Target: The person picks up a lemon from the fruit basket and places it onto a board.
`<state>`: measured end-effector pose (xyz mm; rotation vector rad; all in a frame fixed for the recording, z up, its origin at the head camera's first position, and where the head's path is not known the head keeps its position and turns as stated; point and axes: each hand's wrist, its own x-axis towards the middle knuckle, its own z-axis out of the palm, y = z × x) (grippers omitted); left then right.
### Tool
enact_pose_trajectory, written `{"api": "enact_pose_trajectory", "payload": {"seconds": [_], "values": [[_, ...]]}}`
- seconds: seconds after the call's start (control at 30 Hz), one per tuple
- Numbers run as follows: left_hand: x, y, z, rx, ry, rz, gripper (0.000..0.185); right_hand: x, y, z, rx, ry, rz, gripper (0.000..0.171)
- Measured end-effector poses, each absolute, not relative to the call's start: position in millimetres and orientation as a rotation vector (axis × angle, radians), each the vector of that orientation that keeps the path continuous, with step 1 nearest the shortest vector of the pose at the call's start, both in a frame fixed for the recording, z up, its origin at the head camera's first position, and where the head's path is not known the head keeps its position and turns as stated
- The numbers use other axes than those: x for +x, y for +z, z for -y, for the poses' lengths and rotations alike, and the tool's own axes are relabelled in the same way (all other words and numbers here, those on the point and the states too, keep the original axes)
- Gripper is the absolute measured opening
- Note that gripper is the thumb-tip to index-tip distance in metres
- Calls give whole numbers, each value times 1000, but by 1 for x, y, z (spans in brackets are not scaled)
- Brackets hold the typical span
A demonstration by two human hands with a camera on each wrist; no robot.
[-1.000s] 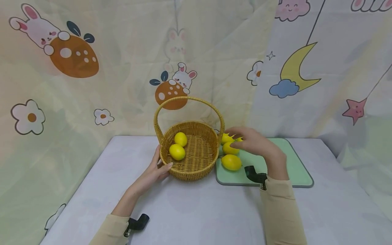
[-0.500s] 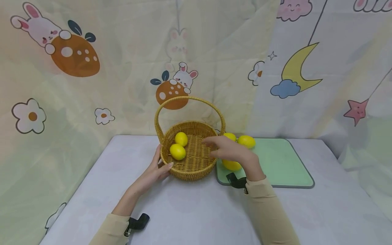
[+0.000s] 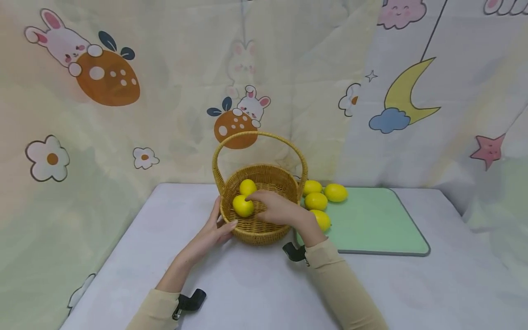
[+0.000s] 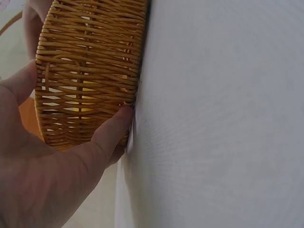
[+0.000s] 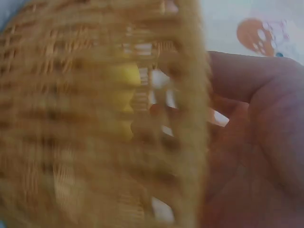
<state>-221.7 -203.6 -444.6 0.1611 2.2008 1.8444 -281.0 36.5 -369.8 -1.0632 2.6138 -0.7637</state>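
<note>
A woven wicker basket [image 3: 284,183] with a tall hoop handle stands mid-table and holds two yellow lemons [image 3: 242,206]. My right hand [image 3: 274,208] reaches palm down inside the basket, its fingertips against the front lemon; what lies under the palm is hidden. The right wrist view shows only the blurred basket wall [image 5: 95,118] with yellow behind it. My left hand [image 3: 214,229] rests against the basket's outer left wall, the thumb pressing low on the weave [image 4: 90,71]. Several more lemons [image 3: 315,200] lie on a green mat [image 3: 371,220] right of the basket.
The table [image 3: 412,293] wears a pale lilac cloth. A cartoon-printed curtain [image 3: 123,114] hangs close behind it. The green mat's right half is bare. Black wrist straps [image 3: 294,252] sit on both beige sleeves.
My right hand left the lemons on the mat and moved left over the rim into the basket. The left hand stayed against the basket wall.
</note>
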Motion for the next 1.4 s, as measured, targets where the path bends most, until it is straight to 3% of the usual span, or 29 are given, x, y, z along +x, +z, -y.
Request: {"api": "enact_pose_trajectory", "payload": {"seconds": [0.33,0.8,1.2,1.4], "values": [[-220,-444,201,178,1853,-2199,97,-281,-380,-1,-1072,-644,-2649,58],[-220,-444,205,171,1825,-2233,95,-278,-388,0,-1057,-545,-2753,62],[-220,-445,202,183,1836,-2224,95,-275,-394,2,-1246,-505,-2653,49],[-220,-446,203,172,1841,-2218,96,-277,-393,-2,-1215,-511,-2656,38]]}}
